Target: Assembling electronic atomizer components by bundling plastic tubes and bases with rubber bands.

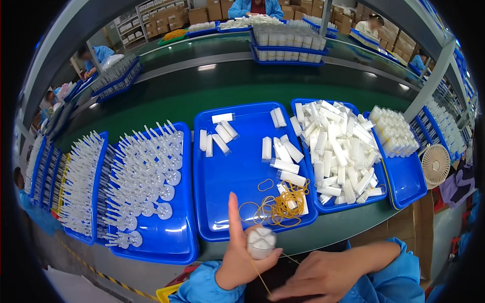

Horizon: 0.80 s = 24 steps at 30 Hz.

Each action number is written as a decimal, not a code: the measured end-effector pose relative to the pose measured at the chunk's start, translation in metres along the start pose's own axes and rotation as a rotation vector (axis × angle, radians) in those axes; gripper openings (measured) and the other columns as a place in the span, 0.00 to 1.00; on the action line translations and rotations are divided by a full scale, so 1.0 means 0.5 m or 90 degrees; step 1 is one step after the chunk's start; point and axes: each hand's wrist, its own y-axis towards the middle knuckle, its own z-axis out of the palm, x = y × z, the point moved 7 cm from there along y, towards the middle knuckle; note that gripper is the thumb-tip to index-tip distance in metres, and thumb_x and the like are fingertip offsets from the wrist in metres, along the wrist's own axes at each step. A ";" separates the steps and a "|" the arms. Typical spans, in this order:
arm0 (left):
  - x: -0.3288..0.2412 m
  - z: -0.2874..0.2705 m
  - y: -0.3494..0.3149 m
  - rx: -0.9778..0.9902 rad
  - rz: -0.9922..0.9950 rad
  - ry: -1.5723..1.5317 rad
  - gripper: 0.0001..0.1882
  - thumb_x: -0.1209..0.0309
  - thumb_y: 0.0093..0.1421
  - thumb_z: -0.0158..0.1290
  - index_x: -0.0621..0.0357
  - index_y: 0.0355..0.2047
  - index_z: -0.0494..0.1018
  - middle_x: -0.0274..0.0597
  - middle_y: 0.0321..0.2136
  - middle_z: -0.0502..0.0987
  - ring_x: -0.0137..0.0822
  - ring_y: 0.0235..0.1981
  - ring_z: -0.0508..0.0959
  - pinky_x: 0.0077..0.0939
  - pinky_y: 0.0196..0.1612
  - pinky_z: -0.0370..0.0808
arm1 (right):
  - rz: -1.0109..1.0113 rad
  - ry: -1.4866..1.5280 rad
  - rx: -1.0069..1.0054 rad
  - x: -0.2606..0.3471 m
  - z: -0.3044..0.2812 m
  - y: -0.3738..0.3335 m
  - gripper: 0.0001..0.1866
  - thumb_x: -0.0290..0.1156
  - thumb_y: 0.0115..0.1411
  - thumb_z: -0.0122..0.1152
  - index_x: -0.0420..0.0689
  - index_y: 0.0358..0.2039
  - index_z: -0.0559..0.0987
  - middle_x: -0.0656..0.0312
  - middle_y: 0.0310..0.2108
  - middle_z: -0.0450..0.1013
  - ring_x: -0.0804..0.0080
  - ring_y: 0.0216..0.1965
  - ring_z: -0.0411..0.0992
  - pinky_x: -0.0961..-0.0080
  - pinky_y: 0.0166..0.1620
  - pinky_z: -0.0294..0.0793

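Observation:
My left hand [241, 263] is wrapped round a bundle of several white tubes [261, 242], seen end on, with its index finger pointing up. A thin tan rubber band [260, 278] stretches from the bundle toward my right hand [326, 275], whose bent fingers pull it out to the right. Just beyond both hands lies a blue tray [227, 187]. Inside it are a tangled heap of rubber bands [283, 204] and scattered white tubes with clear ends [222, 133].
A blue tray heaped with white tubes [338, 146] stands on the right. Left, a blue tray [174, 240] holds clear stemmed parts with round bases [151, 177]. A small fan [435, 164] is far right. Behind runs a green conveyor belt [242, 91]; a person [255, 7] sits beyond it.

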 end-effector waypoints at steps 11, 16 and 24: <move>-0.044 0.018 -0.033 -0.102 0.283 0.164 0.26 0.72 0.47 0.61 0.58 0.40 0.56 0.49 0.29 0.74 0.30 0.21 0.71 0.24 0.25 0.71 | 0.171 0.526 -0.154 -0.096 -0.060 -0.036 0.22 0.18 0.59 0.43 0.32 0.56 0.60 0.43 0.54 0.61 0.59 0.36 0.76 0.78 0.32 0.77; -0.026 0.040 -0.047 -0.113 0.450 0.416 0.30 0.72 0.43 0.63 0.61 0.46 0.61 0.48 0.26 0.70 0.38 0.18 0.70 0.28 0.16 0.68 | 0.223 0.190 -0.140 -0.111 -0.073 -0.025 0.26 0.25 0.50 0.63 0.45 0.52 0.70 0.56 0.43 0.73 0.74 0.27 0.76 0.83 0.30 0.76; -0.022 0.074 -0.046 -0.006 0.253 0.530 0.27 0.74 0.44 0.58 0.62 0.46 0.64 0.52 0.33 0.72 0.50 0.34 0.73 0.44 0.37 0.68 | 0.198 -0.197 -0.288 -0.101 -0.040 -0.055 0.17 0.33 0.43 0.66 0.45 0.34 0.72 0.60 0.37 0.67 0.65 0.32 0.72 0.76 0.28 0.76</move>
